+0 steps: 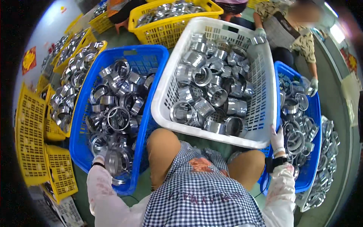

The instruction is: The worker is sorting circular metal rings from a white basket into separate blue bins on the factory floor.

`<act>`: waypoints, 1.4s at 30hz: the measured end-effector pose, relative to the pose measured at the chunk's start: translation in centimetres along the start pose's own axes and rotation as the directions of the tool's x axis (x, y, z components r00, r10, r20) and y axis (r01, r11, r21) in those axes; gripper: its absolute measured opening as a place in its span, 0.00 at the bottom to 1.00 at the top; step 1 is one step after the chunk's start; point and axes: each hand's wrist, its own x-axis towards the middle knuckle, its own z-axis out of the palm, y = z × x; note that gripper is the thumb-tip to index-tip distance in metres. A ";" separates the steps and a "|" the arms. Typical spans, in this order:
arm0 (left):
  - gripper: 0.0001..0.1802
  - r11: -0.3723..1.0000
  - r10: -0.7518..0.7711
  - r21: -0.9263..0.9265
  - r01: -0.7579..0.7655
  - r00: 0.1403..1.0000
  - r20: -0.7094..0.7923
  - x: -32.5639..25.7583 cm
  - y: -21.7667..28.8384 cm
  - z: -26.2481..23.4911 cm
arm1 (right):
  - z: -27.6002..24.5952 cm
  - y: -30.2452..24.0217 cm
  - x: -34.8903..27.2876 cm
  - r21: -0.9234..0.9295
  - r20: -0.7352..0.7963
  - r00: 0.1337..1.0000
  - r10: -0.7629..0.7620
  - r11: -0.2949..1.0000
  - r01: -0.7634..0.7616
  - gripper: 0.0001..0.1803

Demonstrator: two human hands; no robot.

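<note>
Landmark for this report: the white basket [211, 134], standing in front of my knees and loaded with loose metal rings [237, 107].

Left hand [100, 156]: gloved, reaching into the near end of the left blue basket [159, 56], which stands just left of the white basket. The fingers appear closed on a wide shiny ring [113, 162]. That ring is blurred and the fingers are partly hidden, so the exact hold cannot be confirmed. The ring lies to the left of the white basket's near end, among the other rings in the blue one.

Right hand [278, 140]: gloved, at the near right corner of the white basket, on its outer side. Fingers look released and fairly straight, with nothing seen in them. Whether they press on the rim, I cannot tell.

A co-worker [307, 45] sits beyond the white basket's far right corner. One gloved hand [260, 33] has a ring at that corner; the other [314, 86] is over the right blue basket [317, 143], just right of the white basket.

Finding: I judge the step in hand to be picking up a single ring. The next move, in my judgement, calls for a firm grip on its wall and a straight lift, clear of its neighbours.
</note>
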 end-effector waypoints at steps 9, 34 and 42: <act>0.25 0.982 0.186 -0.014 -0.190 0.942 0.279 3.7 22.4 -25.9 | -0.8 -0.4 2.7 -0.206 0.002 1.000 0.005 0.979 -0.004 0.55; 0.23 0.234 0.896 0.114 -0.966 0.259 0.361 3.0 69.8 -15.5 | -1.6 -3.9 2.0 -0.140 -0.185 0.978 0.100 0.982 -0.127 0.45; 0.20 0.027 0.685 -0.598 -0.801 0.451 -0.573 -7.3 64.6 -29.5 | -3.5 -9.7 -1.0 0.023 -0.139 0.934 -0.328 0.942 0.334 0.25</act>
